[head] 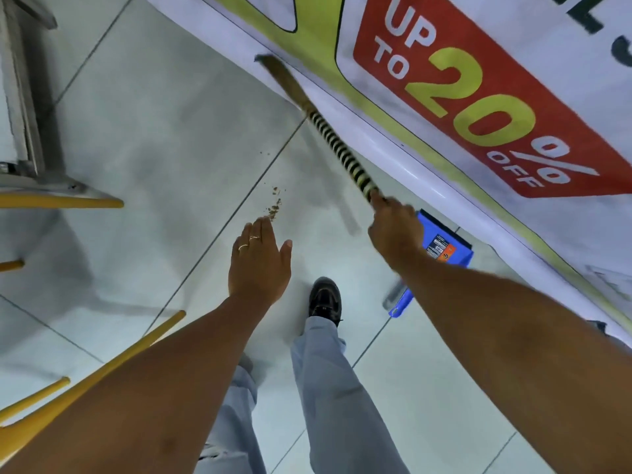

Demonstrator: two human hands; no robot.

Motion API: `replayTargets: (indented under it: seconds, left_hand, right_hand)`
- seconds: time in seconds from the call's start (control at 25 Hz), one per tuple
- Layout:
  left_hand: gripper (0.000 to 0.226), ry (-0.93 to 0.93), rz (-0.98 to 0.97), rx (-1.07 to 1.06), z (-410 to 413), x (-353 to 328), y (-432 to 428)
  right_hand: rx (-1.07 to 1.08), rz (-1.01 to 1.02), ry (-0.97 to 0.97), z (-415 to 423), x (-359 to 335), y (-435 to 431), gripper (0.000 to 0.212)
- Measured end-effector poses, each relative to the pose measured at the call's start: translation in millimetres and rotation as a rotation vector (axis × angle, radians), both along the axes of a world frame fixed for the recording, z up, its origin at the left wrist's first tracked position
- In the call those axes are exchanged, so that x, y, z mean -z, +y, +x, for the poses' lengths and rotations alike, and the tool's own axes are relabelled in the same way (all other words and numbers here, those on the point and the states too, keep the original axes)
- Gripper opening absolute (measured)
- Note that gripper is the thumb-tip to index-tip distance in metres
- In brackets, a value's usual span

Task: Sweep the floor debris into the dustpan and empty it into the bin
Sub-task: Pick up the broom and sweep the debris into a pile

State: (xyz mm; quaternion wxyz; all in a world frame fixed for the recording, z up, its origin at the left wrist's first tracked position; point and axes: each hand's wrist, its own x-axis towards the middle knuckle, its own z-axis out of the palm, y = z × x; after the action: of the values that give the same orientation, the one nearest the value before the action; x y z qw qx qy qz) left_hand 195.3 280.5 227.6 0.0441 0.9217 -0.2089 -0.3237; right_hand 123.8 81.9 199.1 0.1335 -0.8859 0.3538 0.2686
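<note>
My right hand [393, 230] is shut on the near end of a broom [337, 150] with a black-and-yellow wrapped handle. Its brown bristle head reaches away to the foot of the banner wall. A small trail of brown debris [274, 205] lies on the pale tiles, left of the broom handle and just beyond my left fingertips. My left hand [260, 261] hovers flat and open over the floor, holding nothing, with two rings on it. A blue dustpan [444, 249] lies on the floor by the wall, partly hidden under my right wrist and forearm.
A large sale banner [478, 107] runs diagonally along the right side. Yellow metal legs [102, 362] of furniture cross the lower left, and a grey metal base [37, 165] stands at the upper left. My black shoe [325, 299] and light trousers are at the bottom centre.
</note>
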Motion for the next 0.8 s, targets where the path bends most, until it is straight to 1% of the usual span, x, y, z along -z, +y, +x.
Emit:
replayTargets:
  seconds: [0.12,0.24,0.32,0.44,0.6,0.72,0.8]
  left_hand:
    - [0.058,-0.016,0.025,-0.011,10,3,3]
    - [0.058,-0.034,0.045,-0.018,22,6,6]
    - [0.059,-0.048,0.049,-0.019,24,6,4]
    - [0.060,-0.045,0.043,-0.014,20,1,-6]
    - [0.058,-0.019,0.024,0.021,3,-6,-19]
    - [0.058,-0.019,0.025,0.053,-7,-10,-26]
    - [0.058,-0.022,0.033,0.073,-15,-12,-28]
  right_hand:
    - [0.078,0.061,0.037,73,10,-17,0.041]
    - [0.001,0.114,0.124,99,12,-17,0.038]
    - [-0.091,0.091,0.173,90,11,-20,0.039]
    - [-0.249,-0.002,0.235,59,14,-28,0.039]
    - [-0.504,-0.067,0.265,12,17,-44,0.042]
    - [-0.610,-0.099,0.257,-18,13,-52,0.043]
    - [-0.635,-0.100,0.229,-40,7,-55,0.043]
